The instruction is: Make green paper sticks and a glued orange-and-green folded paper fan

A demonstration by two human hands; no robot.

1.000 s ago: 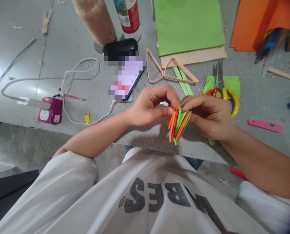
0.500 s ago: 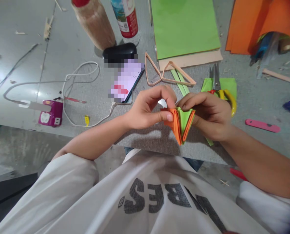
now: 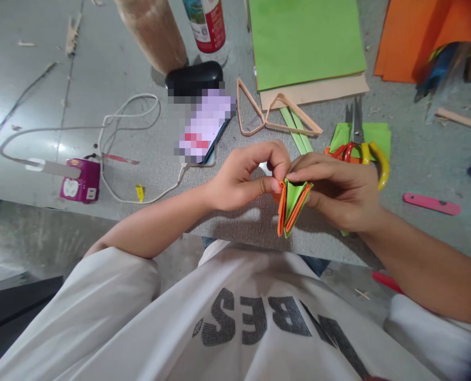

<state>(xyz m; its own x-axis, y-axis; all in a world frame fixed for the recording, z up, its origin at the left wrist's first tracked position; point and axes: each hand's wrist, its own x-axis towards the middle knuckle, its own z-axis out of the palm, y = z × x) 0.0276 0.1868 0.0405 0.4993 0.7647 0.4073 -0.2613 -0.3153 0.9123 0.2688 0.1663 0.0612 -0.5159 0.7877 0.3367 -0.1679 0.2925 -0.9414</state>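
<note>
Between my two hands is a small piece of folded paper (image 3: 294, 198), orange on the outer layers and green inside, held in a V shape above the table's near edge. My left hand (image 3: 249, 174) pinches its upper left corner between thumb and fingers. On the other side my right hand (image 3: 338, 193) grips the upper right part, its thumb against the orange layer and its fingers along the top. Some of the paper behind the fingertips is hidden. Just beyond my right hand lie scissors (image 3: 382, 164) with red and yellow handles, on top of folded green paper (image 3: 381, 135).
Beyond my hands are two thin triangular frames (image 3: 298, 119), a green paper stack (image 3: 306, 42) and a phone (image 3: 207, 124) on a white cable. A black case (image 3: 195, 76) and bottles stand behind it. Rightward are a pink cutter (image 3: 431, 204) and orange paper (image 3: 402, 47).
The folded paper has turned and its point has shifted slightly left, so its orange left flap shows narrower. Both hands keep hold of it. The view has shifted a little.
</note>
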